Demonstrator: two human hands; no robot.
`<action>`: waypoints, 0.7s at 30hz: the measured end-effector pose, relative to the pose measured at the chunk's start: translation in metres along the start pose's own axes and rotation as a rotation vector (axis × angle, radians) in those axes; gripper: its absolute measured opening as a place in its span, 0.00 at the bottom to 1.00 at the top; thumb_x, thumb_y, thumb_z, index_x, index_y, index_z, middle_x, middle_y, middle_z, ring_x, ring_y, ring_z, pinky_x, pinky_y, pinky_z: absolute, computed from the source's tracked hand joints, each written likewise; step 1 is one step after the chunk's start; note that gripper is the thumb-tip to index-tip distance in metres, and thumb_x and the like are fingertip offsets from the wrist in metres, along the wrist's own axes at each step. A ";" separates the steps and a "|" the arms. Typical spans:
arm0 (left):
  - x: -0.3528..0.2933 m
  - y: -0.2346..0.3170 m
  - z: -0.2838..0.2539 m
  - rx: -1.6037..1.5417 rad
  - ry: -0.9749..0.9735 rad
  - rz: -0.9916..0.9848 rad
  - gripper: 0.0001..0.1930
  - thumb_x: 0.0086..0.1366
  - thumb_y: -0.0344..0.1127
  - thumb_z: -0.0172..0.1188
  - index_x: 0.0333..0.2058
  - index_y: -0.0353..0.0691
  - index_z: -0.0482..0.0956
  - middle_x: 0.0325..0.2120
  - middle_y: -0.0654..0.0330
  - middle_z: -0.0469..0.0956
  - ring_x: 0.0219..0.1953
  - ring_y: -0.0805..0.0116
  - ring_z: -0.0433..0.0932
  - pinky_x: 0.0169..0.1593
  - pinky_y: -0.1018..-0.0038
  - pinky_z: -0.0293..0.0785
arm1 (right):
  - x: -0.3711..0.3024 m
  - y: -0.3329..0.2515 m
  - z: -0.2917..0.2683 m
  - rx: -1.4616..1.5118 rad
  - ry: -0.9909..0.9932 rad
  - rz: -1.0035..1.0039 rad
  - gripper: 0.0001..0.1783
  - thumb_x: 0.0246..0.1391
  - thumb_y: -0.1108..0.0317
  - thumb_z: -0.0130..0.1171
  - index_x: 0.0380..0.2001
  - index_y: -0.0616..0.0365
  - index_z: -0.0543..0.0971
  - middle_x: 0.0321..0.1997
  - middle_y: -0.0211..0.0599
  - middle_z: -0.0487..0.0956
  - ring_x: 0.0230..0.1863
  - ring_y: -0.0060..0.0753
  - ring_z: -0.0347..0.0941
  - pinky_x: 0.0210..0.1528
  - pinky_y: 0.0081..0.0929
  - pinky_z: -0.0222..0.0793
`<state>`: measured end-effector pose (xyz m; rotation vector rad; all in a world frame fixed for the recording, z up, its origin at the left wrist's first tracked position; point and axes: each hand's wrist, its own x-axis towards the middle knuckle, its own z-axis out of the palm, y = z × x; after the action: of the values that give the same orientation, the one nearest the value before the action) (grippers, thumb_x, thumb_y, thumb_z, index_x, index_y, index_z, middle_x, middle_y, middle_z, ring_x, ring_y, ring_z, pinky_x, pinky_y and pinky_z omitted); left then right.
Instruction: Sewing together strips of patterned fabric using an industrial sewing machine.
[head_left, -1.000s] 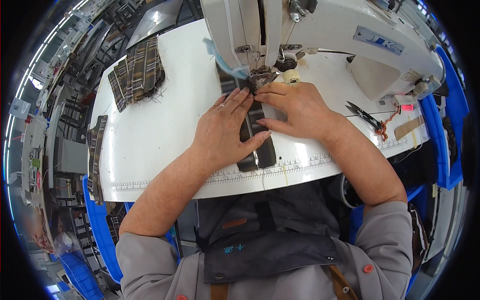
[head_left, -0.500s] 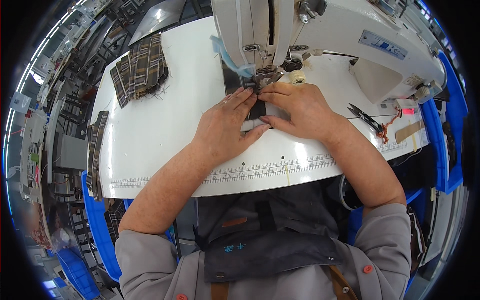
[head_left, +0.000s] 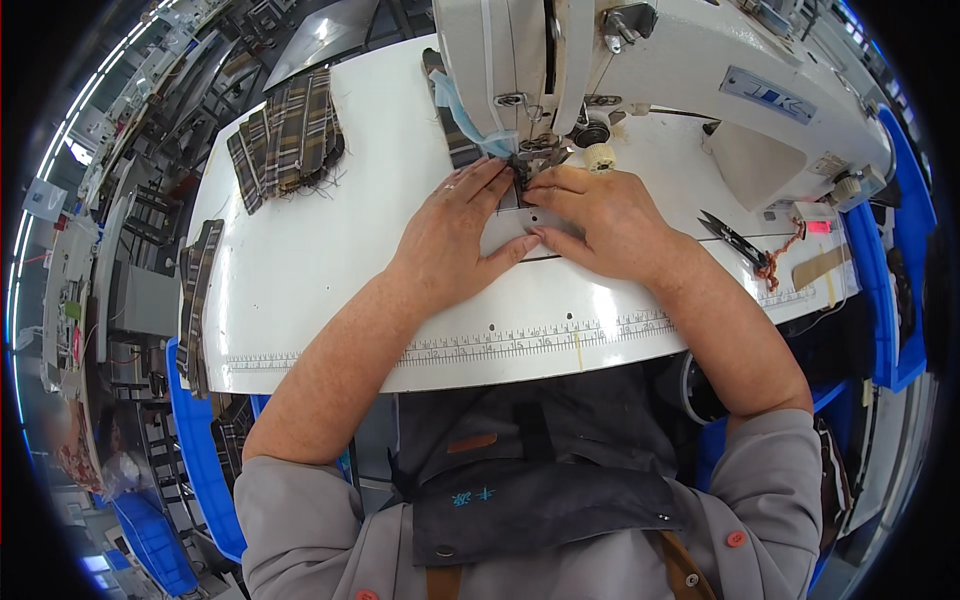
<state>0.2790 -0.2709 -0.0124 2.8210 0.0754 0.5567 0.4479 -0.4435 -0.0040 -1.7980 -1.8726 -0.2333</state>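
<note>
A white sewing machine stands on the pale table, its presser foot lowered between my fingertips. My left hand lies flat left of the foot, fingers stretched forward. From the right, my right hand reaches in with its fingers extended beside the foot and its thumb toward my left thumb. Most of the fabric at the needle is hidden by the hands and machine. A strip of dark striped fabric shows behind my left fingers. Bare metal plate shows between my thumbs.
Striped brown fabric pieces are stacked at the far left; more striped fabric hangs over the left edge. Thread snips lie on the right. A ruler strip runs along the front edge. A blue bin stands at the right.
The fabric has moved away from me under the foot, baring the plate between my thumbs. More of it shows behind the foot. My hands stay at nearly the same place.
</note>
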 end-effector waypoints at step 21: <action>-0.083 -0.045 -0.092 0.160 -0.039 -0.544 0.18 0.61 0.32 0.65 0.51 0.44 0.87 0.24 0.59 0.78 0.33 0.57 0.80 0.51 0.63 0.72 | -0.003 0.001 0.002 0.038 0.029 -0.030 0.15 0.60 0.62 0.66 0.45 0.60 0.86 0.51 0.38 0.84 0.47 0.47 0.83 0.48 0.40 0.80</action>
<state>0.1676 -0.2128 0.0274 2.7760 0.8815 0.3769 0.4487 -0.4451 -0.0075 -1.7335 -1.8725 -0.2312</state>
